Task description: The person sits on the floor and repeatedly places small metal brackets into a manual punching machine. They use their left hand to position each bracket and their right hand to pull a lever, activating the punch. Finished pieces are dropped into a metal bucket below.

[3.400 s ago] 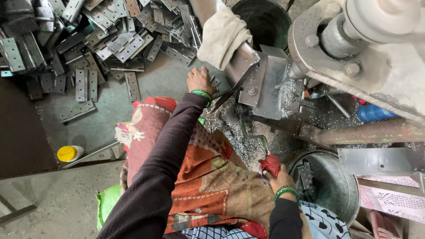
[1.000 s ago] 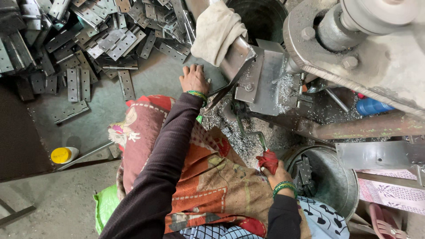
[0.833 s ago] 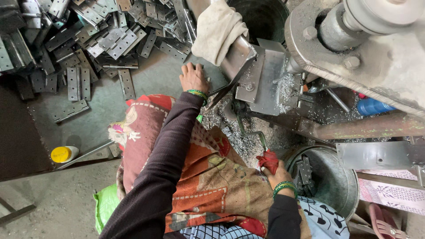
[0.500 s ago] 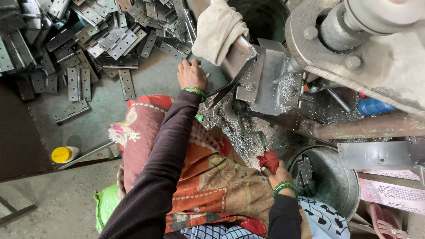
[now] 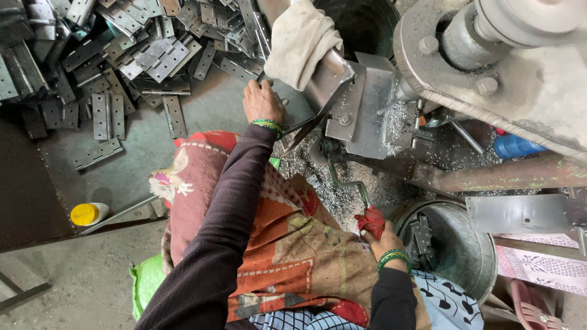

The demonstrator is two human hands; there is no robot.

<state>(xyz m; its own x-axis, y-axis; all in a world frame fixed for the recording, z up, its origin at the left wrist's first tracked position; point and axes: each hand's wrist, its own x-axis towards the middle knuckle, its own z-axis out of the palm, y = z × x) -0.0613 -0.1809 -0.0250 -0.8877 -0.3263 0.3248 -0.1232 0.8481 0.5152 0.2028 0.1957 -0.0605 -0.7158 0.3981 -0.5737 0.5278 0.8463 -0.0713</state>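
My left hand point(image 5: 263, 101) reaches forward to the floor beside the machine's clamp block point(image 5: 361, 104), fingers curled down on something small that I cannot make out. A heap of grey metal hinges point(image 5: 140, 43) lies just left of it. My right hand point(image 5: 382, 239) grips the red cloth-wrapped end point(image 5: 371, 220) of a bent crank handle point(image 5: 342, 180) that runs up to the machine. Both wrists wear green bangles. A patterned red and orange cloth point(image 5: 293, 250) covers my lap.
A large grey machine head point(image 5: 507, 61) overhangs at the upper right, with metal shavings point(image 5: 333, 195) under it. A metal bucket point(image 5: 455, 250) holding hinges stands at the right. A dark bucket point(image 5: 361, 24) is at the top. A yellow-capped bottle point(image 5: 88, 214) lies at the left.
My left hand has shifted slightly forward by the clamp block. My right hand stays on the wrapped crank handle in about the same place.
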